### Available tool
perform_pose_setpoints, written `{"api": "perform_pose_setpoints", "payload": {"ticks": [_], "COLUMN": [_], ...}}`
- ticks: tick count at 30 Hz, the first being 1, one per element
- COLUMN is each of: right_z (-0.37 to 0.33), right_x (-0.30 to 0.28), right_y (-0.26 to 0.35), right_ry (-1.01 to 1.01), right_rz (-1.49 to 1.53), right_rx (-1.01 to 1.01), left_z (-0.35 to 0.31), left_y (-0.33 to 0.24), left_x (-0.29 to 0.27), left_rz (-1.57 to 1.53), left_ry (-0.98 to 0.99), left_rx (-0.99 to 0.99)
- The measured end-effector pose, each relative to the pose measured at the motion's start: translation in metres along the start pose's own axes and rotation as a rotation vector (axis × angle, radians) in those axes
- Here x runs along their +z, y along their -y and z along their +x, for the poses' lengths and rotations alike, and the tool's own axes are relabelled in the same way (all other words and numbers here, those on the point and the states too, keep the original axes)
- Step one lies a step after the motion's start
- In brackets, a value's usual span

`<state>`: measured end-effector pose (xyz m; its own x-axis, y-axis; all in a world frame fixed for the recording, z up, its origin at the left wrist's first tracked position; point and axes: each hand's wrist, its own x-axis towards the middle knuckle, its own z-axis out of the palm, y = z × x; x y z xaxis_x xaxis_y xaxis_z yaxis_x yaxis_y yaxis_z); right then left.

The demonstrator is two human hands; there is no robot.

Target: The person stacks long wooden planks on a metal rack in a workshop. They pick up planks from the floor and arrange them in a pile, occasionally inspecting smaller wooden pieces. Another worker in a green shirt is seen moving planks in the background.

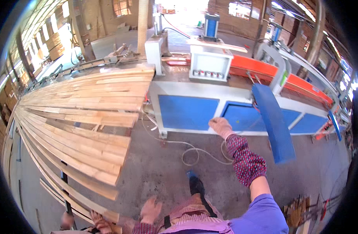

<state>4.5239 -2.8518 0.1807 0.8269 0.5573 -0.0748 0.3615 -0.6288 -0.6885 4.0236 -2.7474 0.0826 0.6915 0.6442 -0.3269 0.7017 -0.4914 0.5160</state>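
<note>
My right hand [221,128], in a pale pink glove, is stretched out in front of the machine's blue lower panels. Its fingers look curled in, with nothing visible in them. A dotted dark red sleeve cover [245,160] wraps that forearm. Low in the view, my left hand [151,209], gloved the same way, hangs near my body with its fingers apart and nothing in them. Left of it, long wooden boards [89,150] lie side by side. The white and blue machine [188,113] carries a white control box [211,64] with a row of knobs.
Another person's hand [101,222] is at the near board ends. A slanted blue panel [274,124] juts from the machine. A pale hose [194,150] coils on the floor near my foot [196,183]. Wood scraps [298,210] are stacked at the lower right. A ribbed duct [142,27] rises behind.
</note>
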Motion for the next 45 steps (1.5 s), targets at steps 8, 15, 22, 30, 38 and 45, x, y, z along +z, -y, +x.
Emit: {"api": "perform_pose_setpoints", "payload": {"ticks": [8,15,22,30,38,45], "right_z": [0.296,0.398,0.461,0.43,-0.062,-0.492], "right_x": [-0.035,-0.036,-0.026,0.004,0.277,0.316], "right_y": [0.028,0.038,-0.011,-0.029,-0.032,0.114], "right_ry": [-0.437,-0.128,-0.079,-0.243,0.846,1.793], "right_rz": [-0.208,-0.447,-0.511,-0.252,-0.287,-0.168], "right_rx": [-0.236,-0.112,-0.156,-0.446,-0.527,-0.741], "left_z": [0.007,-0.011,-0.032,-0.106,-0.193,-0.281], "left_y": [0.051,-0.014,-0.057,-0.105,-0.056,-0.032], "left_x": [0.092,0.126,0.127,0.148,0.243,0.151], "left_rz": [0.077,-0.027,-0.027,-0.233,-0.822,-1.577], "left_ry": [0.227,0.316,0.158,-0.116,-0.635,-1.458], "left_rx": [-0.61,-0.822,-0.452,-0.704,-1.025,-0.967]}}
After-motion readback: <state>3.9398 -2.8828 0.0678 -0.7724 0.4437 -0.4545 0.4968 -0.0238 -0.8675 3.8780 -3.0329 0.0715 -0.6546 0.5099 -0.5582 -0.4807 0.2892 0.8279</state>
